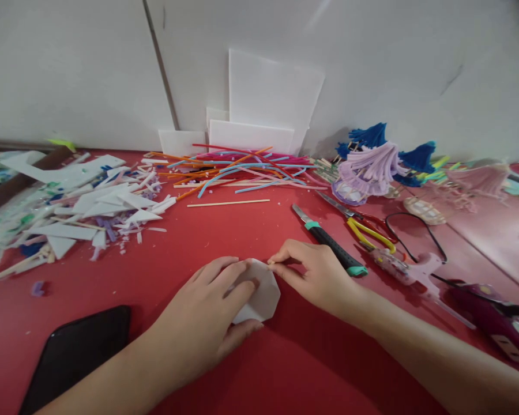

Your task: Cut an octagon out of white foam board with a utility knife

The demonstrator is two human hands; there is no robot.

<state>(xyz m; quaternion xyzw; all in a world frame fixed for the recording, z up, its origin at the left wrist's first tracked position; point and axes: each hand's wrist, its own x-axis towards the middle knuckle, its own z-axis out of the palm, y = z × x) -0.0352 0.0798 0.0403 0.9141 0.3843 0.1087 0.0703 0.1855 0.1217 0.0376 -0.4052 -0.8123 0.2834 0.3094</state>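
A white many-sided foam piece [262, 297] lies on the red table [242, 230] in front of me. My left hand [211, 300] rests over its left part, fingers bent across the top and the thumb at the lower edge, holding it. At the upper right edge of the piece, my right hand [313, 274] pinches a small pale tip between thumb and index finger; most of that item is hidden. A thin wooden stick [228, 203] lies farther back on the table.
White scraps [112, 202] heap at the left, near a black phone [80, 351]. Colored pipe cleaners [242, 167] lie at the back. On the right are a cutter knife [333, 245], yellow-handled pliers [372, 236], a glue gun [410, 268] and small umbrella-like crafts [372, 164].
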